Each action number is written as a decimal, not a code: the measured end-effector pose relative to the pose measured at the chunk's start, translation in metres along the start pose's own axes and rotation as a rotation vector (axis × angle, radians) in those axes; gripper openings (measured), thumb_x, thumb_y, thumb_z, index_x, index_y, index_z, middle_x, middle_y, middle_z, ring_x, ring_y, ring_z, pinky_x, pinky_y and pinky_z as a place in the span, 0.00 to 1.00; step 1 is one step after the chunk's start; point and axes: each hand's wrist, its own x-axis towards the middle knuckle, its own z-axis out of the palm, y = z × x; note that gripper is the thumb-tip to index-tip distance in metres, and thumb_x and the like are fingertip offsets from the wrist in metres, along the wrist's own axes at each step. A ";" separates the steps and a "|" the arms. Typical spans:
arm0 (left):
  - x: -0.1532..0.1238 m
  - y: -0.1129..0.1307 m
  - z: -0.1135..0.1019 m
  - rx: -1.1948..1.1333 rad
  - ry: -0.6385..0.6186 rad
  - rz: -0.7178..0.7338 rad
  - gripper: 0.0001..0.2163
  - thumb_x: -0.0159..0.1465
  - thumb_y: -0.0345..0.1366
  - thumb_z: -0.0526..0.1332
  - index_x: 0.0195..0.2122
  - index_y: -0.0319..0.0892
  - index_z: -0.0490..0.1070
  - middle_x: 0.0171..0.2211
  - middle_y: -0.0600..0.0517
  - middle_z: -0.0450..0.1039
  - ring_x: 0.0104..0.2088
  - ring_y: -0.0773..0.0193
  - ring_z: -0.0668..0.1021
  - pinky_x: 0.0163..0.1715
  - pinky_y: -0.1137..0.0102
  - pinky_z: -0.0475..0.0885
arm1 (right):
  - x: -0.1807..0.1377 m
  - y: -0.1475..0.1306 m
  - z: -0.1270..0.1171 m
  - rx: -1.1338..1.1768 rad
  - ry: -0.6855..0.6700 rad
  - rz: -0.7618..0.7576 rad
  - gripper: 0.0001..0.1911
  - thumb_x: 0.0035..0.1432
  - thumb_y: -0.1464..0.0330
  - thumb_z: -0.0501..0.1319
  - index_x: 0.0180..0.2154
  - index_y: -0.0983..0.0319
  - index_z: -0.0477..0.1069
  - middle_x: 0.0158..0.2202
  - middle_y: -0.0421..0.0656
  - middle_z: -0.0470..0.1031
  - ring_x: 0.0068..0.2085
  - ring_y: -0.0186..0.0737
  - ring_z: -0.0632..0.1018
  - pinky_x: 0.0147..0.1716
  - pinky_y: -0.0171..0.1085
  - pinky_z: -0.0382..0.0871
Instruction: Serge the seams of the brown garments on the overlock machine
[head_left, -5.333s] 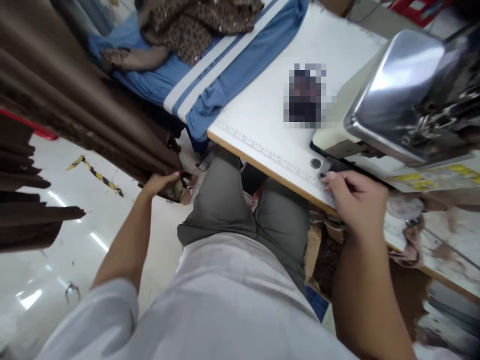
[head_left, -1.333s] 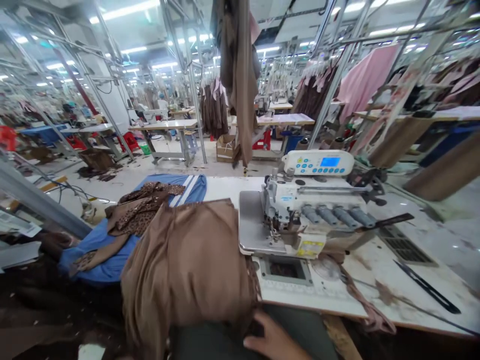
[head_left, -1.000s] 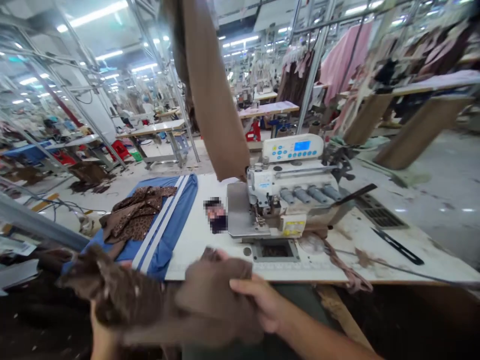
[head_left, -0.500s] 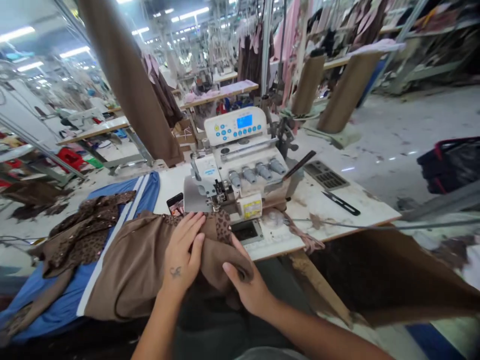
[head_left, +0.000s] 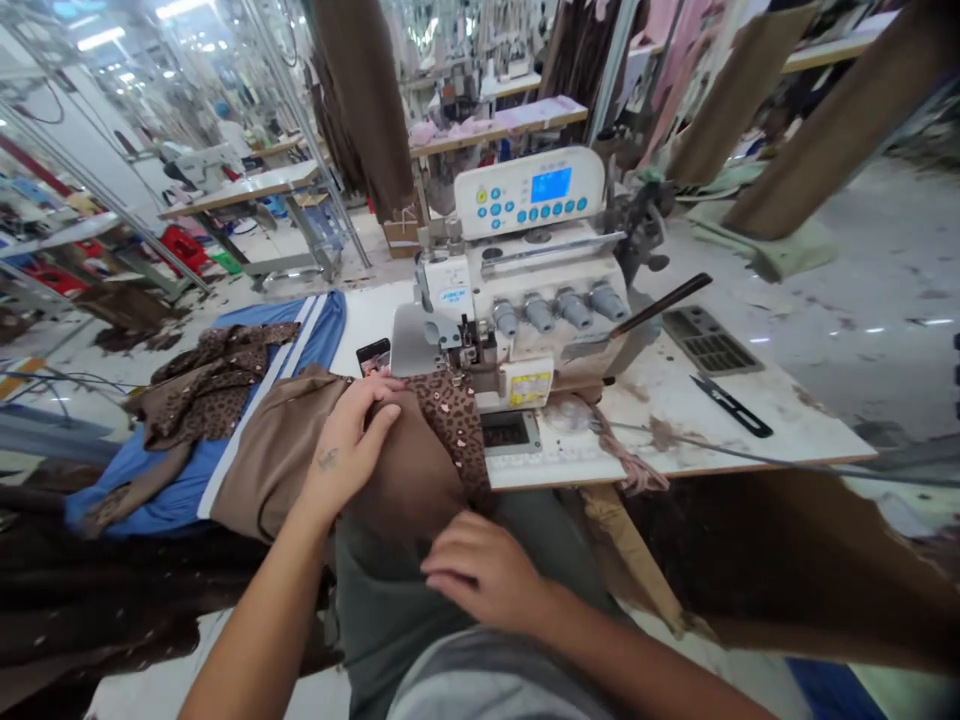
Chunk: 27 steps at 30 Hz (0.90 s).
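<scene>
A brown garment (head_left: 300, 450) with a leopard-print strip (head_left: 457, 420) lies on the white sewing table (head_left: 675, 400) and hangs over its front edge toward my lap. My left hand (head_left: 349, 445) rests flat on the brown cloth, fingers stretched toward the presser foot of the white overlock machine (head_left: 525, 300). My right hand (head_left: 480, 570) is lower, at the table's edge, its fingers curled on the hanging end of the cloth.
A blue cloth with white stripes (head_left: 300, 330) covers the table's left end, with leopard-print pieces (head_left: 210, 380) piled on it. A phone (head_left: 373, 355) lies by the machine. Black snips (head_left: 731, 405) lie to the right. Brown fabric hangs behind; other sewing tables stand beyond.
The brown garment has gone from my lap onto the table. In the last half second my left hand slid it toward the presser foot, and my right hand dropped lower along the hanging end.
</scene>
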 end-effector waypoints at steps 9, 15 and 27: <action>-0.002 0.029 -0.061 0.056 -0.005 0.353 0.04 0.67 0.36 0.66 0.40 0.45 0.72 0.35 0.50 0.74 0.37 0.59 0.77 0.41 0.65 0.73 | 0.043 0.009 -0.021 -0.139 0.130 0.397 0.09 0.63 0.60 0.72 0.41 0.57 0.79 0.34 0.37 0.84 0.27 0.35 0.78 0.29 0.33 0.65; -0.021 0.011 -0.107 0.188 -0.459 0.248 0.11 0.62 0.22 0.57 0.26 0.44 0.67 0.36 0.51 0.73 0.36 0.64 0.76 0.34 0.70 0.69 | 0.038 0.012 -0.002 -0.400 0.246 0.145 0.08 0.68 0.67 0.66 0.33 0.58 0.78 0.29 0.39 0.81 0.32 0.38 0.79 0.32 0.35 0.63; -0.049 0.004 -0.069 -0.240 0.047 0.199 0.03 0.69 0.34 0.63 0.39 0.46 0.69 0.38 0.50 0.76 0.35 0.62 0.78 0.34 0.68 0.73 | 0.021 0.002 -0.014 -0.292 0.266 -0.112 0.08 0.73 0.69 0.60 0.45 0.58 0.78 0.33 0.42 0.82 0.35 0.41 0.79 0.38 0.38 0.72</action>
